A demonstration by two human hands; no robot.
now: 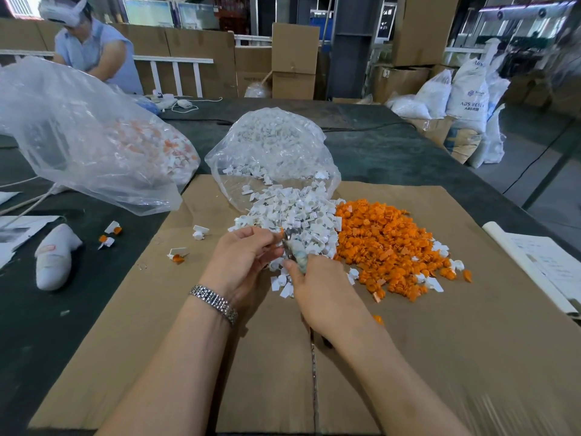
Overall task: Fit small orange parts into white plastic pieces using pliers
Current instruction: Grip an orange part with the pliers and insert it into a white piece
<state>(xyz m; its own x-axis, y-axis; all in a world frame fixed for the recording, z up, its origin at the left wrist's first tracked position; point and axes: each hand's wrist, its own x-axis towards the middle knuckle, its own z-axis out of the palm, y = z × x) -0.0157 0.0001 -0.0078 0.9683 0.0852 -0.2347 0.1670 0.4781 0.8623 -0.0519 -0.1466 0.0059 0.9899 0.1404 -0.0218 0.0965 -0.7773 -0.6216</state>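
White glove [56, 256] on the dark table [408, 152], stacked cardboard boxes [294, 59] and white sacks [468, 96] behind.

Even, diffuse indoor light, moderately bright; daylight at far windows [147, 11]. Shadows soft, faint under the hands [248, 262]. Glare on clear plastic bags [78, 133]. Wide-angle bowing at edges. Motion smear on cardboard sheet [471, 357] bottom right; centre sharp, background slightly soft.

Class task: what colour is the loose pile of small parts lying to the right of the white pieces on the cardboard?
Orange. The pile of small parts shows clearly in the head view, its only view.
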